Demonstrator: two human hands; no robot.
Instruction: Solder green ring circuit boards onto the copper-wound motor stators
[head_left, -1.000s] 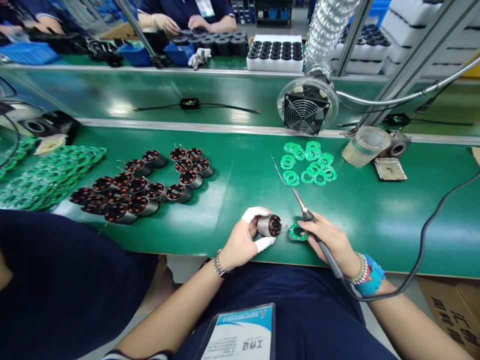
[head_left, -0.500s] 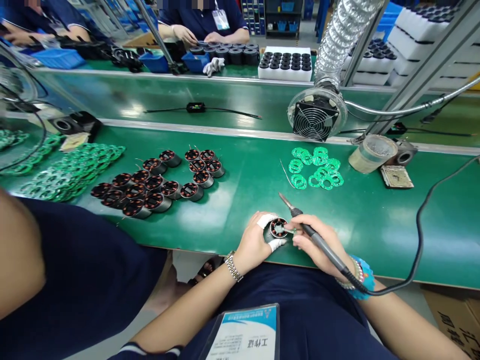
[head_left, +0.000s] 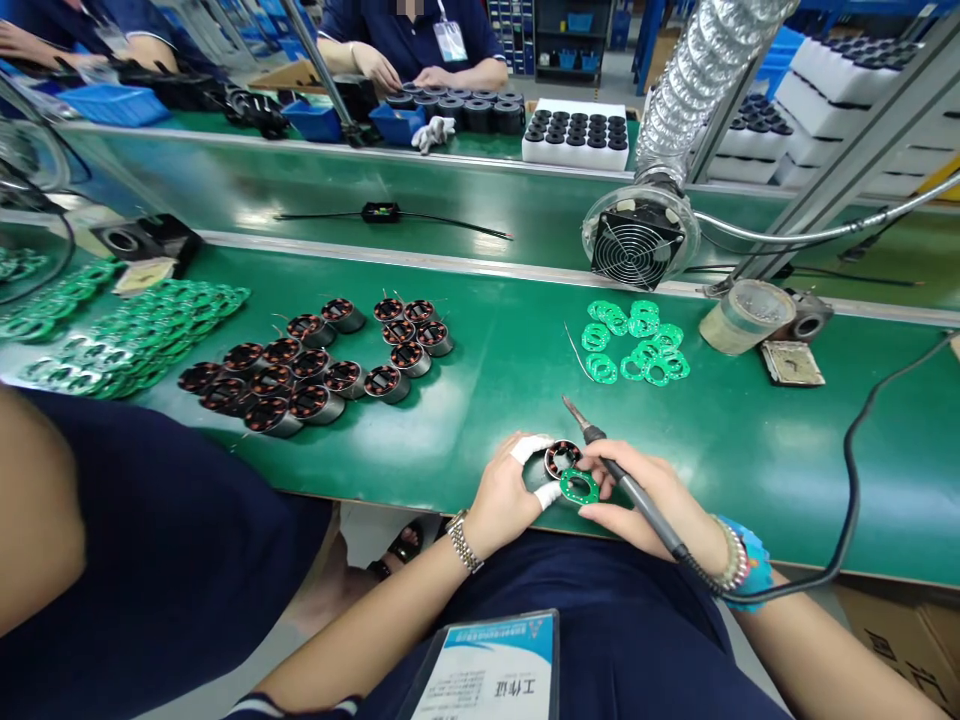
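Observation:
My left hand [head_left: 517, 487], with white wraps on thumb and forefinger, is closed around a motor stator [head_left: 561, 458], a metal ring with copper windings. My right hand [head_left: 645, 490] grips a soldering iron [head_left: 637, 492], its tip pointing up and left, above the stator. The same hand's fingers also touch a green ring-shaped circuit board [head_left: 580, 487], which lies tilted at the stator's near right edge. Whether the board rests on the stator I cannot tell. Further off on the bench are more green ring boards [head_left: 645, 345] and a thin bent wire [head_left: 576, 350].
Several stators [head_left: 311, 365] stand to the left, beyond them a heap of green boards [head_left: 150, 335]. A fan [head_left: 636, 248] on a foil duct hangs at the back. A tub [head_left: 742, 315] and a sponge tray [head_left: 791, 363] sit right. A neighbour's arm [head_left: 37, 490] is close left.
The green board, barely visible edge-on between my right fingers before, now shows its face beside the stator. My right fingers have spread a little. The left hand keeps its hold.

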